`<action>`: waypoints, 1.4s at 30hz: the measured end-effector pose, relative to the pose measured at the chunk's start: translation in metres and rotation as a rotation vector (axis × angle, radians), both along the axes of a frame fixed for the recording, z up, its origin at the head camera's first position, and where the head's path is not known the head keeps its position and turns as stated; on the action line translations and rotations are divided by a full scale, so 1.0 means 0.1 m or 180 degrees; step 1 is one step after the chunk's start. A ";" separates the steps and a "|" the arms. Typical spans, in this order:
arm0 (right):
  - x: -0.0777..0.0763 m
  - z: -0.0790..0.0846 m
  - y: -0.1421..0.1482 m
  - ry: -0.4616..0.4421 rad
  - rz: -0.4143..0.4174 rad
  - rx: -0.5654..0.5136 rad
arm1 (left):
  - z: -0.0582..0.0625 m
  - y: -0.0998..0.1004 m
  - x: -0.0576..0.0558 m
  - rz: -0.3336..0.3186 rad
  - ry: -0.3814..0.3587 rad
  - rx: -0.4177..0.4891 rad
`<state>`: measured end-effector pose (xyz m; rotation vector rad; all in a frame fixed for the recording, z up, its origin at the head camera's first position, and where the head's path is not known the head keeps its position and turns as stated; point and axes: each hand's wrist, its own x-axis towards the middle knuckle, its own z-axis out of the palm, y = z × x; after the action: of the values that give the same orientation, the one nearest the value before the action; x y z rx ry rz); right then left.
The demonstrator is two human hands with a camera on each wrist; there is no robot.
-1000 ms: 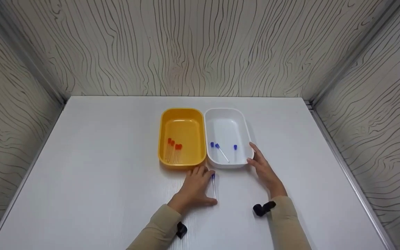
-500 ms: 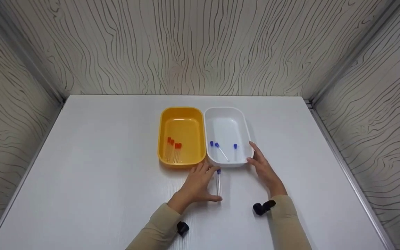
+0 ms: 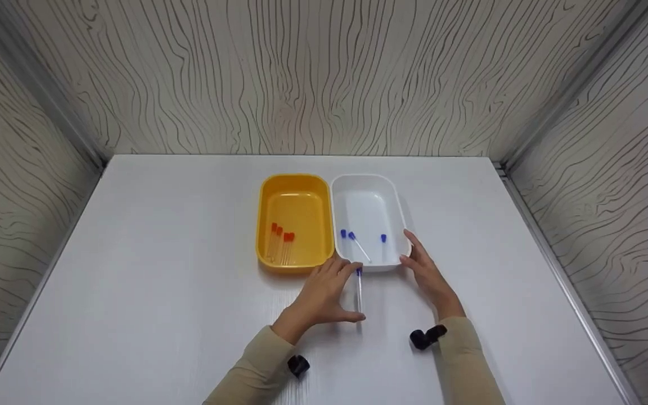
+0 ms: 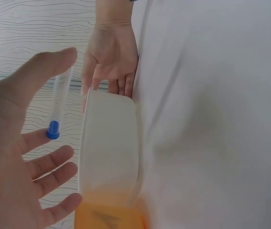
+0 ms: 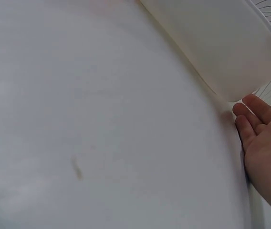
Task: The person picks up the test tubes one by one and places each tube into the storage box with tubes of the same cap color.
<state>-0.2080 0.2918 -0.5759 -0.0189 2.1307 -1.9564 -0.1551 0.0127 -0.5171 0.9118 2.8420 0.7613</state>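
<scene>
My left hand (image 3: 319, 293) pinches a clear test tube (image 4: 60, 98) with a blue cap lengthwise, thumb at the bottom end and index finger at the cap. In the left wrist view its other fingers are spread apart. The tube is above the table, just in front of the white tray (image 3: 370, 268). My right hand (image 3: 430, 278) holds that tray at its near right corner, thumb and fingers on either side of the corner. Inside the white tray lie 3 blue-capped test tubes (image 3: 362, 249). Several red-capped test tubes (image 3: 288, 247) lie in the yellow tray (image 3: 260, 225).
The yellow and white trays stand side by side on the white table (image 3: 161, 253). Wood-patterned panels (image 3: 296, 79) rise behind the table and along both sides. Black wrist-camera mounts (image 3: 298, 366) hang near both sleeves.
My left hand has moved right and toward the white tray with the blue-capped test tube, which now looks lifted higher. The right hand stays at the tray's corner.
</scene>
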 end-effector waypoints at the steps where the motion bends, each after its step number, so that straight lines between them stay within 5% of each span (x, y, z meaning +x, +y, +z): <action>1: 0.00 0.00 0.00 0.0000 0.0005 0.0017 | 0.01 0.01 -0.01 -0.0001 0.0042 -0.0003; 30: 0.00 0.00 0.00 0.0045 0.0028 0.0094 | 0.28 0.19 -0.38 0.0206 0.0329 0.0074; 42: 0.01 -0.01 0.01 0.0081 0.0073 0.0079 | 0.26 0.29 -0.55 0.0261 0.0337 0.0151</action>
<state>-0.2071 0.2933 -0.5765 -0.0640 2.1608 -1.9267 -0.2102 0.0414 -0.4910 0.8713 2.9821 0.8160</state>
